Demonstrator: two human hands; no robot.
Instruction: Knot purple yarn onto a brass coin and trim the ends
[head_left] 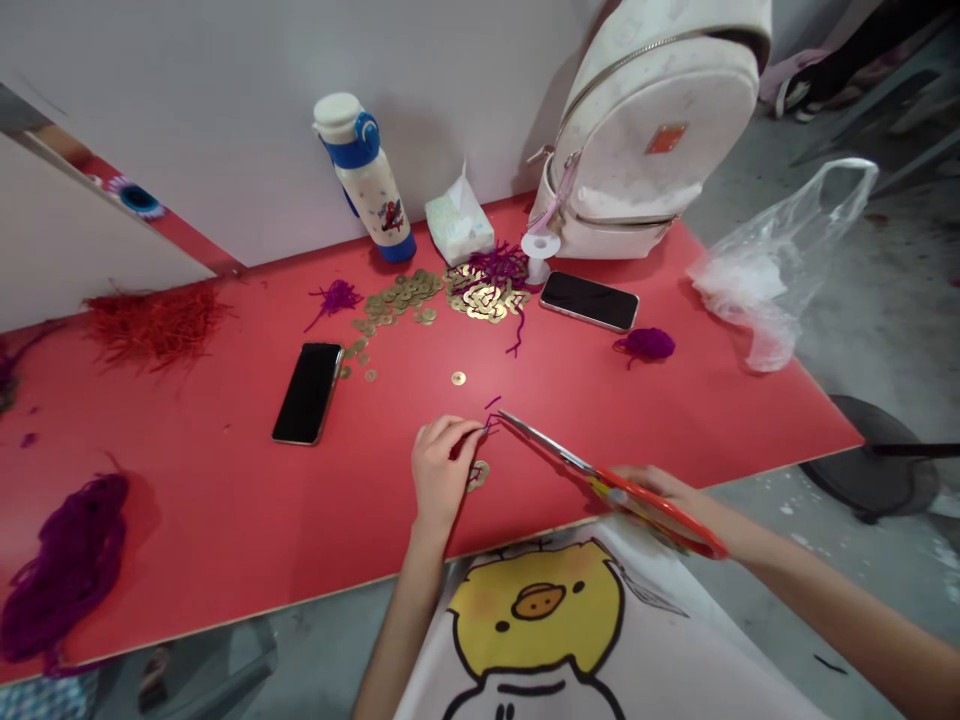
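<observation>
My left hand (444, 462) is closed in a pinch on short ends of purple yarn (491, 422) above the red table. Right beside its fingers lies a gold coin with a hole (480, 474), purple yarn through it. In my right hand (651, 498) is a pair of scissors (559, 450) with red handles. Their tips reach close to the yarn ends, and the blades look nearly together. A short cut piece of yarn (493, 402) lies just beyond the tips. One loose gold coin (458, 379) rests farther back.
Piles of gold coins (405, 295) lie mid-table, some with purple yarn. Two phones (307, 393), a bottle (371, 185), tissues (460, 225), a white spool (538, 258), a backpack (660, 130) and a plastic bag (780, 260) stand around. Red strands (157, 325) and purple yarn (71, 565) are left.
</observation>
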